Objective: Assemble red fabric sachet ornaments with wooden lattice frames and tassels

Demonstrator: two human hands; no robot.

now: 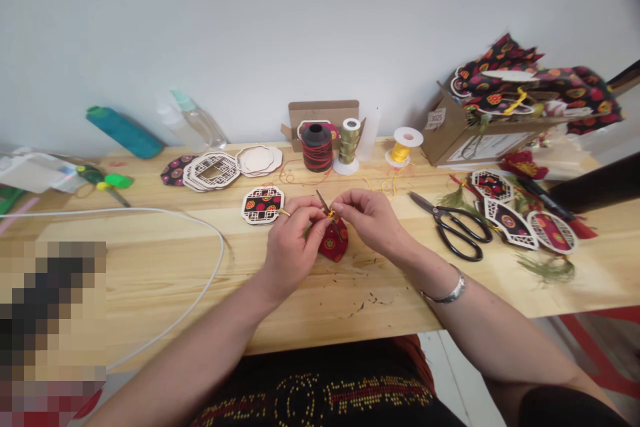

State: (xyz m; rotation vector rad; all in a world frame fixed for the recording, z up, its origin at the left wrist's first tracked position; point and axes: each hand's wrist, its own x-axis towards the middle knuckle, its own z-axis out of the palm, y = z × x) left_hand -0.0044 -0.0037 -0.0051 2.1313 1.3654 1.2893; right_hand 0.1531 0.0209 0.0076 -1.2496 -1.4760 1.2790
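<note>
Yellow cord is bunched between my two hands at the middle of the table. My left hand is closed, its thumb and forefinger pinching at the cord's left side. From the right, the fingertips of my right hand pinch the cord too. A slim dark metal tool, perhaps tweezers, slants through the cord; my fingers partly hide what grips it. Just below lies a red patterned fabric piece. Left of my hands, a pale fretwork frame with dark floral fabric rests flat.
Black-handled scissors lie at right beside several framed fabric ornaments. Behind stand a red thread spool, a gold spool and a yellow cord spool. A cardboard box holds fabric. A white cable curves at left.
</note>
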